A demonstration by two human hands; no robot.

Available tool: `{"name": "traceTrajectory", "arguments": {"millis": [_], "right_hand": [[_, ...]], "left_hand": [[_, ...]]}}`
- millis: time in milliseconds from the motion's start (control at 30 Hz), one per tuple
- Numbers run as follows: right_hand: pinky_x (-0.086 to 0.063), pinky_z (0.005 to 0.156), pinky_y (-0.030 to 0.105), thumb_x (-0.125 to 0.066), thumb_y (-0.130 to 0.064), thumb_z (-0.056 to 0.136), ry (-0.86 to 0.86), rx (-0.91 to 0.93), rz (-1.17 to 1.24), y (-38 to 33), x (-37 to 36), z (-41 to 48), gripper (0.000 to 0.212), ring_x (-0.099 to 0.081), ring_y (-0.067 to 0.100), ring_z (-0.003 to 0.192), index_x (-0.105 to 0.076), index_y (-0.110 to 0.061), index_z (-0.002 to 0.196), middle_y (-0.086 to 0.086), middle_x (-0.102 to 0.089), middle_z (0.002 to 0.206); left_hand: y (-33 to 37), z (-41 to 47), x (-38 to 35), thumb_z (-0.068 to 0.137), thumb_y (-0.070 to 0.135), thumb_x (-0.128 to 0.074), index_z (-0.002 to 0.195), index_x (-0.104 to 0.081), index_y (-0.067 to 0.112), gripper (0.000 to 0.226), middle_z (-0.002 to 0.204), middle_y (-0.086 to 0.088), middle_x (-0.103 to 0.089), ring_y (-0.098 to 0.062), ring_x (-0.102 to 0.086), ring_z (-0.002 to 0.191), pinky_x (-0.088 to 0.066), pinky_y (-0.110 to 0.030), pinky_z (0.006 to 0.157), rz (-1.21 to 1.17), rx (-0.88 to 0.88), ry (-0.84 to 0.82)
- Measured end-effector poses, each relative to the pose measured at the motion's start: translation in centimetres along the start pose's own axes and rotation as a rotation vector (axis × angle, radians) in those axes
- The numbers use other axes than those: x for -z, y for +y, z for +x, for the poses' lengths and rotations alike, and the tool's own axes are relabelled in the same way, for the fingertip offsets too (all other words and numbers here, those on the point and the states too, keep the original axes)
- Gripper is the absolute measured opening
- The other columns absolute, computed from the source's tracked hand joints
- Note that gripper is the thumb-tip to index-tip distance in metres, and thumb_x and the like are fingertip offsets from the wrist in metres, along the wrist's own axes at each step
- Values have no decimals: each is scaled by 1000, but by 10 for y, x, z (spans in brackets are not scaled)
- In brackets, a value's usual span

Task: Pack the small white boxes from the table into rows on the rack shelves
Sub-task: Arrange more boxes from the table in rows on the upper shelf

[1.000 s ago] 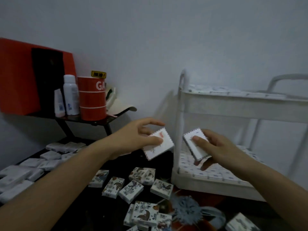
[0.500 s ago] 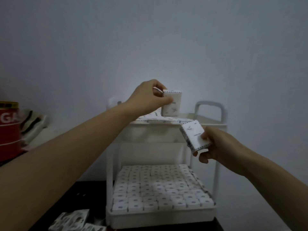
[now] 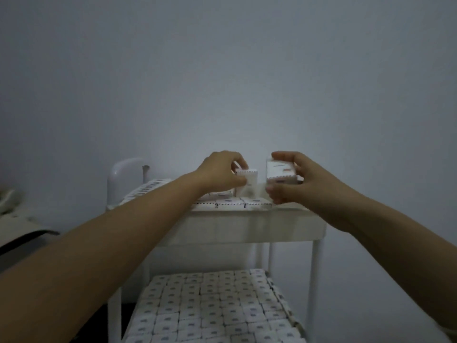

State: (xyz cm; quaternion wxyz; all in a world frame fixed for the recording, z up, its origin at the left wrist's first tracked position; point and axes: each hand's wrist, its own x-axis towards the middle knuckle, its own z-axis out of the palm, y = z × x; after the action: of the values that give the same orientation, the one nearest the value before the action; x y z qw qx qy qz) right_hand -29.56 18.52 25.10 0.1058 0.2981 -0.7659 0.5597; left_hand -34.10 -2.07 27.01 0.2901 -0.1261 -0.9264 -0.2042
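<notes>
My left hand (image 3: 220, 173) pinches a small white box (image 3: 247, 181) upright, its lower edge down among the boxes lying on the top shelf (image 3: 247, 226) of the white rack. My right hand (image 3: 294, 183) grips a second white box (image 3: 280, 172) just above the same shelf, to the right of the first. Rows of white boxes (image 3: 230, 203) lie flat along the top shelf's front. The lower shelf is packed with several rows of boxes (image 3: 210, 308).
The rack's rounded left handle (image 3: 121, 177) rises behind my left forearm. Its right front post (image 3: 315, 280) runs down past the lower shelf. A plain wall stands right behind the rack. A pale object (image 3: 17, 219) lies at the left edge.
My view swung from the table to the rack. Both hands rose to the top shelf with their boxes. The left box has dropped onto the shelf; the right one came up beside it.
</notes>
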Motion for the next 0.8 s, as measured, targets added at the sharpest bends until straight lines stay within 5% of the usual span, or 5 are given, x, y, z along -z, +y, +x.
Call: {"name": "traceTrajectory", "arguments": {"millis": [200, 300, 567, 667, 800], "right_hand": [[-57, 58, 28, -70, -45, 82, 75, 34, -249, 8, -3, 40, 27, -69, 17, 59, -67, -28, 102, 1, -72, 77], [-42, 51, 27, -50, -74, 79, 192, -30, -751, 17, -5, 65, 51, -60, 16, 57, -67, -26, 81, -3, -65, 66], [-46, 60, 28, -77, -49, 75, 64, 17, -686, 44, -12, 97, 37, -59, 17, 69, -58, -21, 90, 0, -66, 84], [-47, 46, 21, -80, -42, 73, -84, 25, -549, 50, -16, 98, 32, -63, 8, 52, -63, -17, 82, -3, -70, 65], [-44, 47, 12, -78, -44, 71, -146, 91, -436, 50, -16, 93, 33, -60, 0, 50, -70, -14, 82, -6, -72, 64]], "left_hand": [[-6, -10, -5, 80, 39, -68, 100, -68, 37, 20, 91, 16, -66, 2, -62, 86, -43, -15, 73, -20, -47, -216], [-10, -12, -5, 82, 36, -64, 95, -69, 40, 14, 89, 18, -68, 2, -61, 86, -41, -15, 72, -35, -34, -244], [-8, -16, -6, 80, 28, -55, 87, -76, 18, 25, 89, -9, -70, -13, -59, 79, -53, -38, 84, -21, -32, -166], [-7, -17, -5, 81, 18, -53, 81, -78, 24, 26, 68, 3, -70, -5, -57, 60, -51, -27, 63, 7, -4, -93], [-6, -18, -3, 78, 12, -51, 76, -75, 26, 28, 78, 11, -73, -12, -62, 70, -55, -31, 75, -5, 84, 60]]}}
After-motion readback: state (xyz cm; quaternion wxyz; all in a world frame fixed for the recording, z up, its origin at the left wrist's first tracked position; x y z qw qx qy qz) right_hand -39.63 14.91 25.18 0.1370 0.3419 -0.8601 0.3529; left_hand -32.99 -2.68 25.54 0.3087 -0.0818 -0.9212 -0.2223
